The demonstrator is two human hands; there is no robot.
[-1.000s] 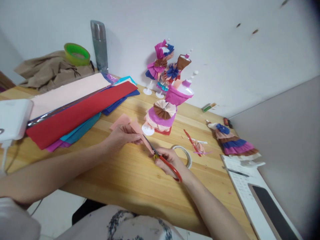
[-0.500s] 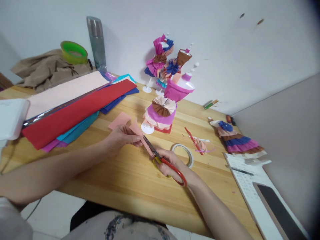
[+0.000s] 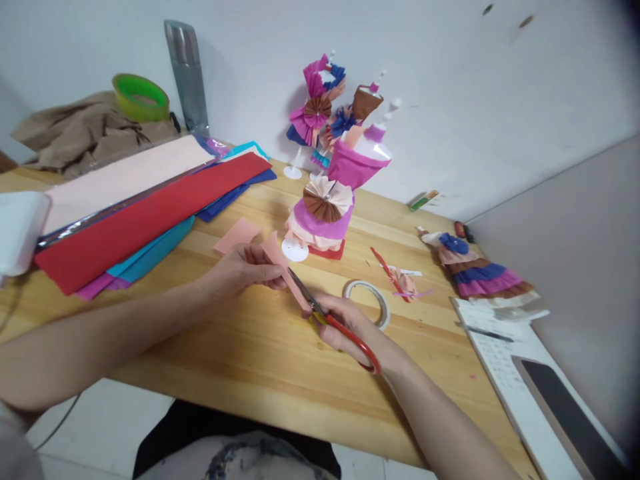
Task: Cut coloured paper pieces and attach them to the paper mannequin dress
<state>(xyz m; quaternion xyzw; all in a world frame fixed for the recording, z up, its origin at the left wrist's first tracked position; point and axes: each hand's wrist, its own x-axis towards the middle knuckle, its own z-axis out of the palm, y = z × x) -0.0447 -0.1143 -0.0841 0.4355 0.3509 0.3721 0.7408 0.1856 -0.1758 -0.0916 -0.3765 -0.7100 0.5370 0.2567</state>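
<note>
Presently the pink paper piece [image 3: 277, 253] is held just above the bench [image 3: 250, 360], near its middle. The left hand [image 3: 240, 270] pinches its upper end, and its lower end meets the blades of the red-handled scissors [image 3: 303, 293]. It is judged thin, light and limp: liable to crease or tear, it is best taken between thumb and fingertips close to the cut line and kept taut. The left hand is closed in a pinch on the paper, with the other fingers curled alongside. The right hand [image 3: 345, 327] is clenched through the scissor loops; how far the blades are parted cannot be told. A loose pink offcut [image 3: 237, 235] lies on the bench just behind the left hand. A paper dress figure [image 3: 325, 213] on a white stand is near, beyond the paper. A tape roll [image 3: 381, 301] lies just beside the right hand. A stack of coloured sheets [image 3: 140, 213] lies well to the left.
</note>
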